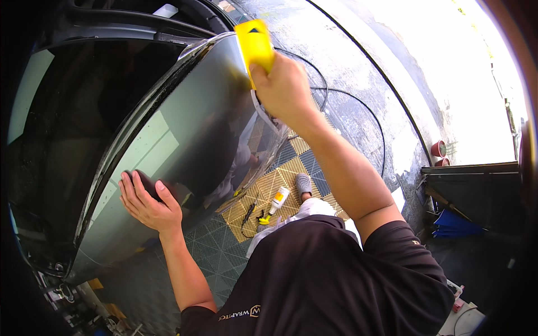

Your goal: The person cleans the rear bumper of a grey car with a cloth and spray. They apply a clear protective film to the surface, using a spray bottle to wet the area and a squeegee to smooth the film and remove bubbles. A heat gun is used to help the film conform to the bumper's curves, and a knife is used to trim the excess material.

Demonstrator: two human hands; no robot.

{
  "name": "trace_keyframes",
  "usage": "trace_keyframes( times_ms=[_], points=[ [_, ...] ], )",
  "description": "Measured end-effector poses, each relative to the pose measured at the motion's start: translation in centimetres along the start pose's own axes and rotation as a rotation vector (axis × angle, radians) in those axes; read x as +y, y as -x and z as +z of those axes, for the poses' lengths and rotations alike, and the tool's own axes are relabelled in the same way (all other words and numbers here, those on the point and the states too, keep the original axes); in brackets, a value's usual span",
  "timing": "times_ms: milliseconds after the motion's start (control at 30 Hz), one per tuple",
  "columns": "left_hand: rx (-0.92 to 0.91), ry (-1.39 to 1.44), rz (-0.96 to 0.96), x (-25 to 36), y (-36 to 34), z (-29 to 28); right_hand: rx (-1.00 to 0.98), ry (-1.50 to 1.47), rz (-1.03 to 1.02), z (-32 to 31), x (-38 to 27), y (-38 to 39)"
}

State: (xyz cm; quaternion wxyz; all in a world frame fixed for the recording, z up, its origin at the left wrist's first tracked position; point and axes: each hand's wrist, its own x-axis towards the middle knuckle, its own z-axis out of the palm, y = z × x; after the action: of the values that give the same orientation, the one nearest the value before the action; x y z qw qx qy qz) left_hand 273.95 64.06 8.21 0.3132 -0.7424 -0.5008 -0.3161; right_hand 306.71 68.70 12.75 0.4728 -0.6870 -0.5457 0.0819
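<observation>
A glossy dark grey car door (193, 120) stands at an angle in front of me, reflecting bright panels and part of my body. My right hand (283, 84) grips a flat yellow squeegee (255, 47) at the door's far right edge, thumb pressed on its face. Along that edge hangs a strip of loose, clear-looking film (259, 106). My left hand (150, 201) lies on the lower left of the door panel, fingers stretched out, holding nothing. Whether the squeegee blade touches the door surface is hard to tell.
A white spray bottle with a yellow trigger (278, 199) and a slim black tool (249, 211) lie on the tan and grey floor tiles (291, 168) near my feet. Black hoses (358, 98) cross the concrete at right. A blue umbrella (455, 224) is beyond, at right.
</observation>
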Motion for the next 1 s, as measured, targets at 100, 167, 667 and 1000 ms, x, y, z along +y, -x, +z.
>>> trace_keyframes(
  times_ms=[100,167,667,1000],
  points=[
    [0.007,-0.009,0.004,0.2,-0.6,0.3,0.082,0.083,-0.027,0.7,0.9,-3.7],
    [-0.009,-0.011,0.011,0.6,-0.4,0.3,0.040,0.106,0.047,-0.3,3.0,-7.9],
    [-0.027,-0.060,0.013,-0.3,0.0,-0.2,-0.003,-0.057,0.067,-2.3,2.9,-7.0],
    [-0.025,-0.037,0.043,0.1,-0.4,0.1,0.063,-0.023,0.053,-0.5,5.2,-9.5]
  ],
)
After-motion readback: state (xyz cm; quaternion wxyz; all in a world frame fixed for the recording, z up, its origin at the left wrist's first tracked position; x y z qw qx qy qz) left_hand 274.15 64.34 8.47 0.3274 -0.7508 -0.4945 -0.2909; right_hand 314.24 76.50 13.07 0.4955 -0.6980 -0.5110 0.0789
